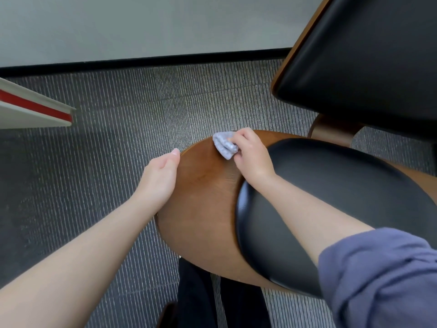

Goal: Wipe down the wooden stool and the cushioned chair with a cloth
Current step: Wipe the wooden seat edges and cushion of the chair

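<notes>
Pinching the bunched grey cloth (pixel 224 145) in our right hand (pixel 253 157), we pressed it on the far wooden rim of the cushioned chair (pixel 203 209), beside its black cushion (pixel 331 197); our left hand (pixel 160 178), fingers straight, rested against the rim's left edge.

The small pale-grey cloth (pixel 224 145), folded and bunched, lay on the curved brown wood of the cushioned chair (pixel 203 190), near its far edge, just beside the glossy black pad (pixel 335 200).
</notes>
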### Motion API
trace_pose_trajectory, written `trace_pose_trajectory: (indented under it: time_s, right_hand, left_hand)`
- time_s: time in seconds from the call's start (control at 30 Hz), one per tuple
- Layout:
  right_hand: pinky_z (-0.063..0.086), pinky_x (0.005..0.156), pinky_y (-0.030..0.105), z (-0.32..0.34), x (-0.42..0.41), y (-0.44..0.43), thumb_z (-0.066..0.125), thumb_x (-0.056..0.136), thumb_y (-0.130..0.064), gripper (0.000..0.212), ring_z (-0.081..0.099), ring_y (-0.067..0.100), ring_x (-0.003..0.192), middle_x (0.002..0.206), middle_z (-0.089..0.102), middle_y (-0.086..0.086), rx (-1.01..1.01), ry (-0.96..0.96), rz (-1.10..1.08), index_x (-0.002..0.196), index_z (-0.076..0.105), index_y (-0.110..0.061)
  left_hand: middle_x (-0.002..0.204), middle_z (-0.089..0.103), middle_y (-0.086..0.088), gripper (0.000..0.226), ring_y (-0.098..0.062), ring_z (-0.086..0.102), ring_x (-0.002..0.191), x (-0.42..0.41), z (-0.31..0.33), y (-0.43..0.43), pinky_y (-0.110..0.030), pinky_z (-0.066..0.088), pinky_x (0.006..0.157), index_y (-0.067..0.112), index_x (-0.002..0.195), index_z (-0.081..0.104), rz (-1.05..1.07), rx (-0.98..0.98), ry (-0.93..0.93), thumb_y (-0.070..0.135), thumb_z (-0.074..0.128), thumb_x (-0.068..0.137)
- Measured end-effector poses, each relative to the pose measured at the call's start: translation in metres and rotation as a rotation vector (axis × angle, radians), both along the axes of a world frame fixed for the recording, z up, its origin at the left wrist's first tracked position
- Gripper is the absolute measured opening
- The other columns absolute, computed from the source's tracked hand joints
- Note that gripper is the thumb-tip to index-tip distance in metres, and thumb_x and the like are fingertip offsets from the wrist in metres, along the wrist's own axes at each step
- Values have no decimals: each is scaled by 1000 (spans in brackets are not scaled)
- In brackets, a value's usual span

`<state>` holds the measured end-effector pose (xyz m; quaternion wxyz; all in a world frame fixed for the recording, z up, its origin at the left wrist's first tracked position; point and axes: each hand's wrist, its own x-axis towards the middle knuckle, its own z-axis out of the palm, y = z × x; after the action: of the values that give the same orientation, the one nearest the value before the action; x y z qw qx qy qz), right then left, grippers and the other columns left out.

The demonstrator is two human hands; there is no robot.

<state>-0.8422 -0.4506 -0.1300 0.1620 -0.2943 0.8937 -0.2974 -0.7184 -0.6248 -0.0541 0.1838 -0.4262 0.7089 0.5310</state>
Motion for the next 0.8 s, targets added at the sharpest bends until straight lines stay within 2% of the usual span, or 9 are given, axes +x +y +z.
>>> trace_pose_trajectory:
  time_s: [0.07, 0.17, 0.33, 0.43, 0.5, 0.57, 0.67, 0.73, 0.8]
  right_hand:
    - [49, 64, 38, 4, 4, -3, 57, 76, 10, 23, 53, 25, 94, 99, 55, 6, 19, 7, 20, 92, 63, -6]
    - [49, 62, 35, 10, 17, -11, 59, 77, 10, 29, 51, 24, 98, 106, 55, 6, -42, 10, 188, 100, 63, -6]
    - [52, 74, 40, 9, 19, -6, 63, 76, 5, 32, 49, 21, 101, 113, 51, 4, -47, -79, 106, 106, 60, -7]
    - [50, 75, 32, 11, 25, -4, 68, 79, -6, 31, 48, 11, 98, 118, 52, 5, -70, -104, 107, 109, 62, -5]
    - [47, 77, 29, 14, 22, -4, 65, 83, -7, 22, 49, 8, 96, 119, 55, 4, -65, -120, 46, 105, 64, -5]
    - [47, 80, 30, 18, 21, -6, 62, 85, -5, 18, 53, 12, 97, 119, 58, 5, -57, -117, 11, 103, 66, -4]
    - [49, 84, 32, 25, 32, -6, 63, 81, -1, 25, 59, 21, 106, 124, 59, 8, -96, -99, 168, 105, 68, -4]
    - [50, 87, 32, 24, 31, -1, 65, 80, 1, 28, 60, 24, 112, 135, 55, 10, -97, -108, 185, 108, 69, -5]
    - [46, 93, 29, 21, 28, -2, 64, 83, 2, 30, 56, 24, 122, 148, 45, 9, -64, -157, 59, 112, 68, -6]
  left_hand:
    - [81, 55, -3, 66, -18, 53, 75, 1, 0, -1, -49, 49, 84, 1, 83, 58, 44, 17, -11, 62, 31, 84]
    - [80, 54, -4, 58, -18, 53, 75, 4, 0, 1, -38, 44, 76, 0, 87, 59, 94, 17, -7, 51, 34, 95]
    - [81, 56, -5, 59, -20, 54, 76, 10, -1, 5, -41, 48, 84, -1, 86, 58, 108, -23, -55, 48, 30, 100]
    - [75, 48, -7, 50, -19, 46, 70, 8, 0, 8, -34, 39, 69, 5, 76, 49, 97, -96, -34, 43, 30, 102]
    - [74, 46, -6, 44, -19, 44, 69, 6, 1, 9, -33, 35, 66, 11, 75, 46, 92, -124, -29, 42, 30, 102]
    - [73, 46, -5, 44, -18, 44, 68, 5, 2, 10, -33, 35, 66, 12, 74, 45, 91, -136, -34, 42, 30, 102]
    - [65, 40, 0, 44, -18, 39, 64, 5, 3, 10, -34, 32, 63, 15, 67, 35, 85, -157, -38, 41, 31, 102]
    - [67, 44, -2, 47, -20, 43, 65, 6, 1, 9, -34, 35, 65, 11, 68, 40, 97, -125, -42, 42, 31, 102]
    - [74, 52, -6, 56, -21, 51, 70, 6, 0, 7, -34, 42, 71, 0, 78, 55, 130, -77, -60, 45, 32, 101]
